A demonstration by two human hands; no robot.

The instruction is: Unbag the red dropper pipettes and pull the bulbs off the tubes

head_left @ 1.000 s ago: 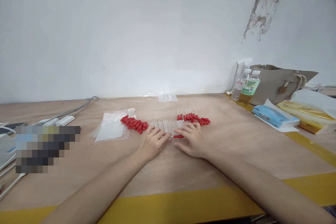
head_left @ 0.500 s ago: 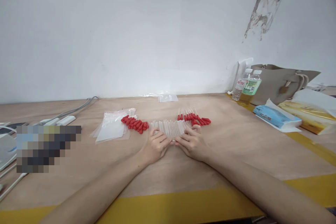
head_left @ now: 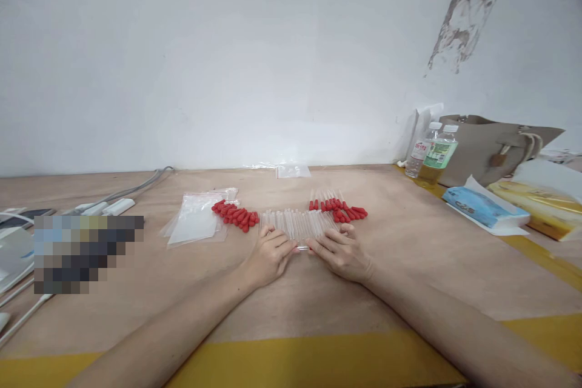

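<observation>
My left hand (head_left: 268, 253) and my right hand (head_left: 342, 251) meet fingertip to fingertip on the wooden table (head_left: 291, 297), at the near edge of a row of several clear tubes (head_left: 297, 222). Both hands have their fingers drawn together, pinching a thin clear tube (head_left: 302, 248) between them. A pile of red rubber caps (head_left: 235, 215) lies just left of the row. Several tubes with red caps fitted (head_left: 339, 208) lie behind my right hand.
Clear zip bags (head_left: 195, 224) lie left of the caps, and another (head_left: 292, 170) lies by the wall. Cables and white devices (head_left: 107, 206) are far left. At right stand two bottles (head_left: 431, 154), a beige bag (head_left: 491, 148) and a blue tissue pack (head_left: 484, 209).
Both hands drew slightly toward me and closed together. The red cap that showed at my right fingertips a second ago is now hidden. The view shifted slightly.
</observation>
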